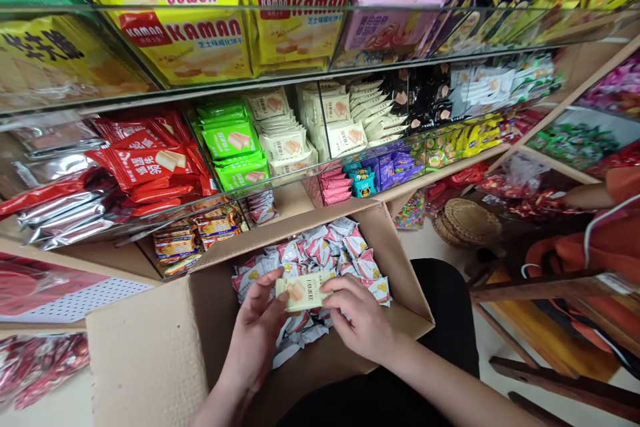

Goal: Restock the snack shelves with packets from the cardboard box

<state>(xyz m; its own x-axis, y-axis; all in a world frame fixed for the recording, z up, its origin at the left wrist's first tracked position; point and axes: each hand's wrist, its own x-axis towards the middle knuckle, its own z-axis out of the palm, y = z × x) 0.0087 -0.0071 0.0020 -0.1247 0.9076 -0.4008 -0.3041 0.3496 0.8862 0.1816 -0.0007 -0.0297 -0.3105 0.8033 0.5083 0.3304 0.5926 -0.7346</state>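
Between my two hands is a cream-coloured snack packet with a cake picture and Chinese print on its front. My left hand pinches its left end, and my right hand grips the right end with thumb and fingers. Below the packet stands an open cardboard box, its flap folded out to the left. Inside the box lie many small white-and-pink wrapped snacks, partly hidden by my hands. Matching cream packets stand in rows on the shelf ahead.
Glass-fronted shelves hold yellow wafer bags, red packets and green packets. Woven baskets sit on the floor at right, near a wooden stool. Another person's arm reaches in at the right edge.
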